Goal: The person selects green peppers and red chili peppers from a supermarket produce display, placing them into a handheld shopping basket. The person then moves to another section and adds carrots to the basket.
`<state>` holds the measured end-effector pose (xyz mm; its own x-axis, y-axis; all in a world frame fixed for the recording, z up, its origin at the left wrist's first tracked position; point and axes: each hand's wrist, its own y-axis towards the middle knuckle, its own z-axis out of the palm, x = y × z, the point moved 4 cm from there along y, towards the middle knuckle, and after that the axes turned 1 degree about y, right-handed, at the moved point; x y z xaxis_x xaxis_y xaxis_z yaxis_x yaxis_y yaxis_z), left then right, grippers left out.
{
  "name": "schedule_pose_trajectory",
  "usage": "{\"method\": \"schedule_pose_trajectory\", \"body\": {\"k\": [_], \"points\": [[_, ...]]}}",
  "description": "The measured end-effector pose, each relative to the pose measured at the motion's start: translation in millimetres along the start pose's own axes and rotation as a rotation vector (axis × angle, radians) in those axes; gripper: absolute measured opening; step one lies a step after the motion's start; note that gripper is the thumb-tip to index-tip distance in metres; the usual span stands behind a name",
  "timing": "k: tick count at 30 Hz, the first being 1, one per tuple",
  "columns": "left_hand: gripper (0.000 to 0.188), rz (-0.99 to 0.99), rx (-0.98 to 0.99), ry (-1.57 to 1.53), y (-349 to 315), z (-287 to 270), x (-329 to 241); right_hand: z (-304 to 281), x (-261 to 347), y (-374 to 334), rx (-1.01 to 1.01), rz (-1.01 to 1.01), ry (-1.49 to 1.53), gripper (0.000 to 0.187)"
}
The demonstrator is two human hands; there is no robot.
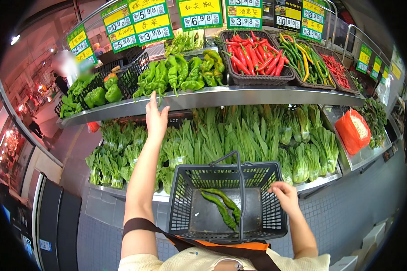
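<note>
My left hand [157, 118] reaches up to the front edge of the upper shelf, thumb and forefinger apart. Its fingertips are at the lower ends of long wrinkled green peppers [157, 77], and I cannot tell whether they touch. A black plastic shopping basket [182, 177] hangs in front of my body, its handle [241, 203] upright across the middle. Inside lie two long green peppers [220, 208]. My right hand [285, 197] has its fingers curled at the basket's right rim, gripping it.
Baskets of red chillies [254, 54], mixed green and yellow chillies [306, 58] and small red chillies [335, 68] stand right of the peppers. Green bell peppers [103, 95] lie at left. Leafy greens [230, 131] fill the lower shelf. The metal shelf edge [239, 95] juts out above them.
</note>
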<state>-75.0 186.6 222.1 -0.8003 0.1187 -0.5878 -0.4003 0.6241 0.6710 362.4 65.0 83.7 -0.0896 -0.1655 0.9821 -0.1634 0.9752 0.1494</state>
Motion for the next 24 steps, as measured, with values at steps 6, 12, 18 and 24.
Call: {"method": "schedule_pose_trajectory", "body": {"k": [6,12,18,24], "points": [[0.033,0.020,-0.064,-0.287,54.9,36.9,22.8,-35.1,-46.3,-59.8,-0.376,0.140,0.194,0.011],[0.023,0.170,-0.101,0.084,94.2,44.1,36.8,-34.4,-53.6,-62.1,-0.399,0.131,0.154,0.011],[0.036,0.155,0.015,0.317,82.7,34.8,30.3,-32.5,-40.1,-52.4,-0.385,-0.093,-0.279,0.014],[0.043,0.320,-0.027,0.159,-22.9,-9.6,-2.1,-51.2,-73.8,-61.2,-0.361,0.319,-0.289,0.055]]}}
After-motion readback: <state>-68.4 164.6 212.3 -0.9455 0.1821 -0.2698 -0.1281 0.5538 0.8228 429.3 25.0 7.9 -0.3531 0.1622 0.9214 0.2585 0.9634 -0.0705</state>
